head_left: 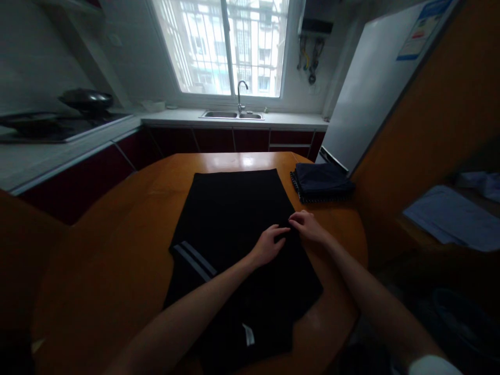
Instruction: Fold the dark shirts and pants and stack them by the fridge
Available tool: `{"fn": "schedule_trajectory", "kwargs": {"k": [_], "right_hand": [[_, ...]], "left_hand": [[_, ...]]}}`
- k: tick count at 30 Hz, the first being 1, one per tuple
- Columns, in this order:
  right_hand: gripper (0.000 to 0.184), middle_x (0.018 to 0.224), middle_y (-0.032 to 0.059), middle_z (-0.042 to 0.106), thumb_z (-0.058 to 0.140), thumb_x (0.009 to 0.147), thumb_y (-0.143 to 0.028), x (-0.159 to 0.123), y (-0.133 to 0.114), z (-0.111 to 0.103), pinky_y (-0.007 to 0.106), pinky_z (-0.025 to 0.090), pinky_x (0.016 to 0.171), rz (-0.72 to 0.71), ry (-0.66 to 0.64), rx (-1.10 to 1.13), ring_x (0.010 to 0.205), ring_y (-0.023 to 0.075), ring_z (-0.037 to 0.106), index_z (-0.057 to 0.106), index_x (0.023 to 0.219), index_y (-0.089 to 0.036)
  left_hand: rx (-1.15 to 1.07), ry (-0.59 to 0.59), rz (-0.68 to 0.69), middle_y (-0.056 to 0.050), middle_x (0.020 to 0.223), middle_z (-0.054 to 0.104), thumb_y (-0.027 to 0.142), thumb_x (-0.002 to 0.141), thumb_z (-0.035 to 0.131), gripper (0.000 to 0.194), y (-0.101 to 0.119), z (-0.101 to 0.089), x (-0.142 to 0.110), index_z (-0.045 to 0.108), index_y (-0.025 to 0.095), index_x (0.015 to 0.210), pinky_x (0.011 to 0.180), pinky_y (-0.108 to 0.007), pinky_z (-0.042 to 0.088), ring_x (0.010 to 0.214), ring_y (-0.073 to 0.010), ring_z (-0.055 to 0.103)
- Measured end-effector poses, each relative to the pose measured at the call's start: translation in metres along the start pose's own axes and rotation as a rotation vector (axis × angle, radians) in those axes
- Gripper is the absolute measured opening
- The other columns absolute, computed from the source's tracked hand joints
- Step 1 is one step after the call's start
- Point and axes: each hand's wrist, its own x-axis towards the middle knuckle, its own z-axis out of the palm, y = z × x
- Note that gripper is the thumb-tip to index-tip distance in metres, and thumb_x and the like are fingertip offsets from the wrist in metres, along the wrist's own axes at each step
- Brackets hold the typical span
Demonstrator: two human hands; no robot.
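A black garment (234, 208), seemingly a T-shirt, lies spread flat on the wooden table. Two grey stripes (193, 260) cross its left sleeve, and a pale label (248, 334) shows at the near end. My left hand (269, 245) rests over the cloth, index finger stretched toward the right side edge, thumb apart from it. At that same edge, my right hand (307, 225) has its fingertips closed on the fabric. The fingertips of both hands nearly meet.
A stack of folded dark clothes (323, 179) sits at the table's (128, 234) far right. Beyond are a counter with a sink (221, 114), a stove with a wok (86, 99) and a white fridge (363, 83). Pale cloth (453, 216) lies at the right.
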Motion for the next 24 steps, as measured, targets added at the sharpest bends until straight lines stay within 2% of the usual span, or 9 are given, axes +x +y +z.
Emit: {"fn": "schedule_trajectory", "kwargs": {"k": [7,16,24], "right_hand": [[0.02,0.087,0.0041,0.069,0.059,0.092,-0.036,-0.002,0.015,0.001,0.034,0.044,0.083,0.021,0.03,0.045,0.085,0.0201,0.062,0.073,0.094,-0.023],[0.018,0.092,0.0044,0.071,0.054,0.095,-0.029,-0.004,0.009,0.008,0.039,0.035,0.092,0.087,0.116,-0.1,0.093,0.0216,0.06,0.071,0.095,-0.024],[0.017,0.097,0.0045,0.073,0.053,0.096,-0.026,-0.007,0.01,0.011,0.037,0.032,0.089,0.105,0.155,-0.18,0.096,0.022,0.058,0.07,0.092,-0.023]], "left_hand": [[0.024,0.05,-0.014,-0.01,0.133,0.062,0.015,0.085,0.07,0.034,-0.001,0.001,0.001,0.073,0.023,0.118,0.111,-0.045,0.044,0.124,-0.0269,0.059],[0.056,0.126,0.073,-0.009,0.129,0.063,0.011,0.084,0.071,0.029,-0.003,0.0,0.001,0.075,0.022,0.11,0.107,-0.045,0.049,0.12,-0.0249,0.061],[0.126,0.162,0.128,-0.008,0.131,0.057,0.008,0.084,0.07,0.026,-0.004,-0.003,0.0,0.073,0.022,0.106,0.106,-0.043,0.05,0.121,-0.0236,0.059]]}}
